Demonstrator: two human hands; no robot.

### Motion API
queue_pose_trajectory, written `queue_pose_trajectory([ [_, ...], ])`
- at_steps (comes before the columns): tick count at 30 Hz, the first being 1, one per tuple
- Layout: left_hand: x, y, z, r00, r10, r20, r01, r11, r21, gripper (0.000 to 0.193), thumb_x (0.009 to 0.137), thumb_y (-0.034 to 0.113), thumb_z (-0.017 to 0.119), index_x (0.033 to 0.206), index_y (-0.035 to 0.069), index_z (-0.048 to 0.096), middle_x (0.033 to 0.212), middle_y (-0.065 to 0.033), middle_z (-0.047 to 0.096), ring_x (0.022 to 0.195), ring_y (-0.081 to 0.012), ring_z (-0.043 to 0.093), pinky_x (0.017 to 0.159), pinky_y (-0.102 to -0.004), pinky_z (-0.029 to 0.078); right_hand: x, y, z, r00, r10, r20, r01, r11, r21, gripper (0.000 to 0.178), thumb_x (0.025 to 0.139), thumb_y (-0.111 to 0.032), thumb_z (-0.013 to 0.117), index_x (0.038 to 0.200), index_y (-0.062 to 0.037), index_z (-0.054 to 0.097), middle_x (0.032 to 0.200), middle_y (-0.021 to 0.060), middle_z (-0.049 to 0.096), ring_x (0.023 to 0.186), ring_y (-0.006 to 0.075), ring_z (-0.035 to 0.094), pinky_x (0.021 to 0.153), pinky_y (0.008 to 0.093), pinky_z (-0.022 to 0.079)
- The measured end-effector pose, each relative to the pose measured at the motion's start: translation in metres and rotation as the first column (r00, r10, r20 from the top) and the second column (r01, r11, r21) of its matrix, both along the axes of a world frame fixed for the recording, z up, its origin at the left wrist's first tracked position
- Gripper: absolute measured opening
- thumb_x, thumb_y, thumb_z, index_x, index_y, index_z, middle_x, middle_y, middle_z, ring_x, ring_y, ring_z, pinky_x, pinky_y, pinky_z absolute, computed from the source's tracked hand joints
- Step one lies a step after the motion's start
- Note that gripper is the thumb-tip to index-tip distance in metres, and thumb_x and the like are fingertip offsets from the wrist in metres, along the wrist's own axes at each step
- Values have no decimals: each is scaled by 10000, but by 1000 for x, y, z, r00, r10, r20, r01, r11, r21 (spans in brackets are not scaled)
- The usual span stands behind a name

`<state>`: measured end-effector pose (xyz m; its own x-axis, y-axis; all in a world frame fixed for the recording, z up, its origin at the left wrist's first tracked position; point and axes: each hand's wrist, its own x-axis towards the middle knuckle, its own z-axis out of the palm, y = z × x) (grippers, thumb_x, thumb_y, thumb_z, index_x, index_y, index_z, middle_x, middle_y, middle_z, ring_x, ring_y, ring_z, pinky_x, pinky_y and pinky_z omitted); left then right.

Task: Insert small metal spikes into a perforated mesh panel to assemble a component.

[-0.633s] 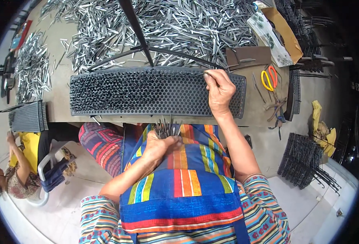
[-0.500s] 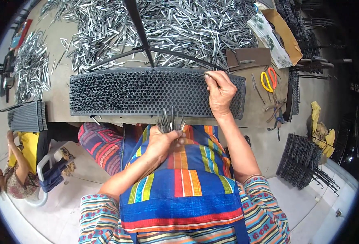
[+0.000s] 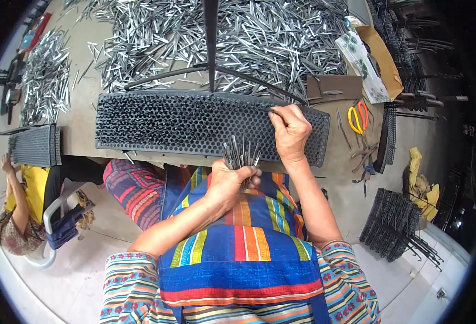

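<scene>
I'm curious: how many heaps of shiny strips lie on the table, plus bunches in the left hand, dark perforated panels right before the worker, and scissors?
Heaps of strips: 2 (large heap, smaller heap)
Bunch of strips in left hand: 1
Perforated panel: 1
Scissors: 1
Total: 5

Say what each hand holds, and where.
Left hand: a bundle of thin strips, by their lower parts. Right hand: pinched over the perforated panel; contents unclear.

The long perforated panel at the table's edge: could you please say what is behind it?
Behind the perforated panel are a heap of dark and silvery strips and a flat brown piece; the tabletop the panel covers cannot be seen.
</scene>
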<state>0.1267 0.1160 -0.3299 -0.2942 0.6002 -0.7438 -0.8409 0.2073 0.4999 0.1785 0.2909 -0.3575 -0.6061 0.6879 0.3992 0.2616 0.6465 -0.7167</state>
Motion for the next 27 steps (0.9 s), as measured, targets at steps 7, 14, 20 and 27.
queue_pose_trajectory([
  [7, -3, 5, 2, 998, 53, -22, -53, 998, 32, 48, 822, -15, 625, 843, -7, 667, 782, -94, 701, 625, -153, 661, 539, -266, 530, -6, 11, -4, 999, 5, -35, -8, 997, -72, 118, 769, 23, 706, 886, 25, 694, 706, 58, 611, 593, 95, 545, 552, 245, 424],
  [14, -15, 3, 1, 996, 92, 12, -93, 995, 43, 83, 820, -4, 640, 889, -1, 686, 795, -97, 708, 641, -162, 678, 558, -270, 550, 6, -6, 18, 998, 39, 58, -9, 898, -441, 148, 780, -10, 721, 924, 20, 704, 708, -6, 642, 557, 31, 513, 504, 192, 382],
  [20, -14, -1, 0, 996, 93, 7, -93, 992, 88, 107, 819, -9, 644, 913, 13, 691, 807, -97, 711, 648, -170, 684, 540, -272, 550, 21, -44, 25, 980, 147, -134, -161, 190, -968, 108, 796, -6, 708, 900, 5, 684, 693, 12, 641, 484, 30, 480, 442, 174, 344],
  [27, -14, -19, -9, 985, 171, -19, -172, 985, -23, 95, 814, -66, 605, 878, -21, 659, 805, -119, 700, 633, -174, 665, 525, -276, 536, 0, -41, 11, 970, -74, -230, -138, 612, -779, 126, 839, 11, 680, 957, 1, 638, 729, 27, 645, 484, 34, 491, 431, 173, 364],
])
